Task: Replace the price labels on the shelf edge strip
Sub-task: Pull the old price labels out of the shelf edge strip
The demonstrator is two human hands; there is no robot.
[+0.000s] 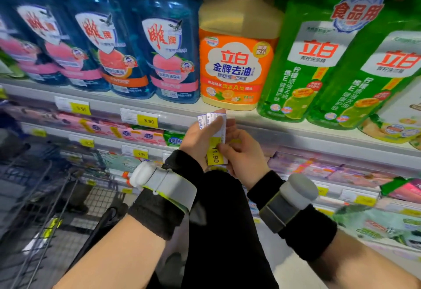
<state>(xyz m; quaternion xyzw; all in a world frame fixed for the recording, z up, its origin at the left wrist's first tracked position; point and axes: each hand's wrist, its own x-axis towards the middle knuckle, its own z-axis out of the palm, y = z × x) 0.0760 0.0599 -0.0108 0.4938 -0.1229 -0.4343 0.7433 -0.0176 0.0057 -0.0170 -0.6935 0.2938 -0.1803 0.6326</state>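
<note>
My left hand [200, 137] grips a small stack of price labels [213, 119], held upright just below the orange detergent bottle [237, 61]. My right hand [245, 154] pinches the lower end of the front label, a white and yellow one marked 11.90 [215, 154]. Both hands hover in front of the shelf edge strip [296, 136], which shows no label right behind them. Two labels sit in the strip to the left, one reading 8.90 [147, 120] and a blurred one [79, 107].
Blue detergent bottles [159, 56] stand left of the orange one, green bottles [303, 61] right of it. Lower shelves carry pink and purple packs with their own yellow labels [140, 153]. A wire shopping cart [41, 188] stands at the lower left.
</note>
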